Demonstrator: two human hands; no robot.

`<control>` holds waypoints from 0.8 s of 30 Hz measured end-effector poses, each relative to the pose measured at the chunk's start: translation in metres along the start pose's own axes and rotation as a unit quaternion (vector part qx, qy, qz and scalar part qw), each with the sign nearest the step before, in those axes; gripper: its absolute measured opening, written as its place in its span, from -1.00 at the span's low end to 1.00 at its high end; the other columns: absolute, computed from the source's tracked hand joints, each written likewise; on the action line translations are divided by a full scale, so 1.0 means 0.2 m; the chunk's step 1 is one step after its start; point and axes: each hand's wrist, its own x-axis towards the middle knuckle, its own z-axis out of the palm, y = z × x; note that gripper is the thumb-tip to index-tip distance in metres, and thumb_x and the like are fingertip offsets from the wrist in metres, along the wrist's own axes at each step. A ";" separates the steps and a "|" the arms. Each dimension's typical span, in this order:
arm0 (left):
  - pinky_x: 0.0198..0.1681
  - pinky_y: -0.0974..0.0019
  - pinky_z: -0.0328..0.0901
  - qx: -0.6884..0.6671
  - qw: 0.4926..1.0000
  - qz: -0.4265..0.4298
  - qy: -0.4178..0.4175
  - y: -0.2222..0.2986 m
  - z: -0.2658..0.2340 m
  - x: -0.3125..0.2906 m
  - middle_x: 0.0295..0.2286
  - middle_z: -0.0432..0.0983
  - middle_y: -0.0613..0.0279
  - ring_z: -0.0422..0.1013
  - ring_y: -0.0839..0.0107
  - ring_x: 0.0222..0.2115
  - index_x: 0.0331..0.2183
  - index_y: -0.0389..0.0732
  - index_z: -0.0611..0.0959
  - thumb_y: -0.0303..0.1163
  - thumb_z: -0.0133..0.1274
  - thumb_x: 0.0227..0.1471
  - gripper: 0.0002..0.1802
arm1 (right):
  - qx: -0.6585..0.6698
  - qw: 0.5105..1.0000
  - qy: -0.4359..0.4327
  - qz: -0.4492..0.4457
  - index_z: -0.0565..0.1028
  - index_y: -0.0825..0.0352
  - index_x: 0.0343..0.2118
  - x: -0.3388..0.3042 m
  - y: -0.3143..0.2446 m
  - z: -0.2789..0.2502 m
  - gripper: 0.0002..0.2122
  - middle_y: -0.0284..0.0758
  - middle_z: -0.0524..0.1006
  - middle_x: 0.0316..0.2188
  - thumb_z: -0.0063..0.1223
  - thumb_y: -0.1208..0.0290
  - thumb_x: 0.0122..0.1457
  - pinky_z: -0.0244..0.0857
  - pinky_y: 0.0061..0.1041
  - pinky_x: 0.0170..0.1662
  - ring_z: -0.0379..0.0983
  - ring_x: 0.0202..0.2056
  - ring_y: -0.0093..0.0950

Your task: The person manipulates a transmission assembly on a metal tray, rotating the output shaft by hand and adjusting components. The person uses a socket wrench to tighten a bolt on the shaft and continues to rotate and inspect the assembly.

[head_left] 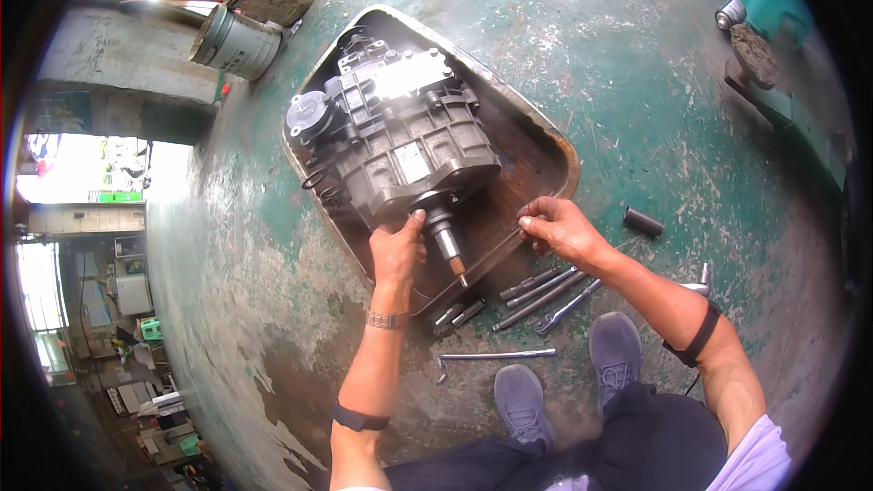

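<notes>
Lower centre: loose wrenches (546, 295) lie on the floor (637, 109), so work looks mid-way. Left hand (397, 250) rests open against the gearbox (400, 136) near its shaft, frame centre, inside the metal tray (546, 159). Right hand (562, 227) pinches something small at the tray edge. Worn green concrete; buckets (245, 14) upper left.

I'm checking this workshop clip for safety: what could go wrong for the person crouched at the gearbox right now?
1. The left hand presses on the gearbox beside its splined shaft; if the housing shifts in the metal tray, fingers could get pinched.
2. The right hand grips the tray rim, which looks thin and might cut.
3. Loose socket tools lie on the floor by the person's shoes, so a step could roll on one.
</notes>
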 end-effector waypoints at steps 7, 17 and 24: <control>-0.79 0.48 0.19 -0.086 0.993 -0.063 -0.057 0.01 -0.03 -0.01 -0.64 0.39 0.18 0.30 0.49 -0.79 -0.45 -0.33 0.44 -0.23 0.11 -0.01 -0.67 | -0.003 1.000 0.000 0.002 0.40 0.47 -0.23 0.00 0.00 0.00 -0.74 -0.35 0.46 -0.47 -0.01 0.35 0.14 0.30 -0.60 -0.44 0.35 -0.51 -0.62; -0.79 0.47 0.16 0.004 0.999 -0.035 0.010 0.03 0.00 0.00 -0.75 0.33 0.29 0.26 0.52 -0.82 -0.52 -0.28 0.43 -0.30 0.16 -0.06 -0.71 | -0.004 1.000 -0.002 -0.002 0.39 0.46 -0.23 -0.01 0.00 0.00 -0.74 -0.35 0.46 -0.48 -0.01 0.35 0.14 0.30 -0.59 -0.44 0.35 -0.52 -0.62; -0.79 0.43 0.17 -0.100 0.993 -0.051 -0.043 0.01 -0.02 -0.01 -0.70 0.35 0.24 0.24 0.49 -0.83 -0.51 -0.27 0.43 -0.27 0.11 -0.01 -0.71 | 0.007 1.000 -0.002 0.004 0.39 0.45 -0.22 -0.01 0.01 -0.01 -0.74 -0.35 0.45 -0.48 0.00 0.34 0.13 0.30 -0.59 -0.44 0.35 -0.52 -0.61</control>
